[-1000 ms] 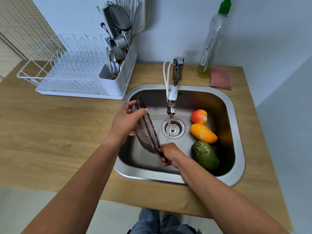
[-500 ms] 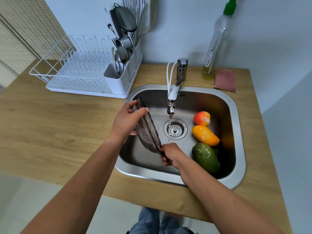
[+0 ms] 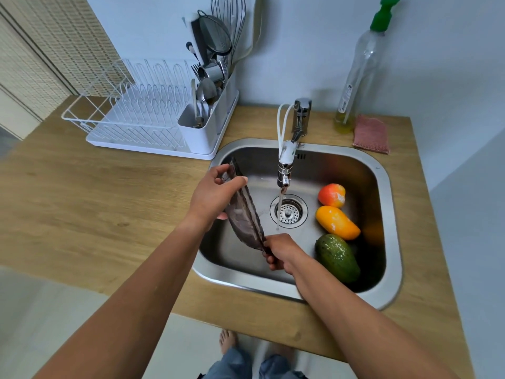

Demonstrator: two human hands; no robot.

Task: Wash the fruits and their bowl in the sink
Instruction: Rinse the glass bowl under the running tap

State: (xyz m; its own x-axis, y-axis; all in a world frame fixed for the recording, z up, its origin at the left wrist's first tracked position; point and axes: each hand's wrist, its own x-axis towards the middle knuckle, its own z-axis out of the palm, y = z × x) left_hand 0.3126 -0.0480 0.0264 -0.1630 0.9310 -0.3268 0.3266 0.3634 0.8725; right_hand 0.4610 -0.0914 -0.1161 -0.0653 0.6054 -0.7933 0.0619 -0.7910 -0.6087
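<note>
A dark translucent bowl (image 3: 244, 214) is held on edge over the left half of the steel sink (image 3: 393, 214). My left hand (image 3: 211, 196) grips its upper rim. My right hand (image 3: 278, 251) grips its lower rim, low in the basin. Along the right side of the sink lie a red-orange apple (image 3: 332, 195), a yellow mango (image 3: 336, 222) and a green avocado (image 3: 337, 257). Water runs from the tap (image 3: 285, 168) onto the drain (image 3: 288, 211), just right of the bowl.
A white dish rack (image 3: 142, 119) with a cutlery holder stands on the wooden counter left of the sink. A soap bottle (image 3: 358, 75) with a green pump and a pink sponge (image 3: 371, 134) sit behind the sink at the right.
Both hands and the bowl keep the same hold and place. Only the camera has shifted a little, so the scene sits further right in view.
</note>
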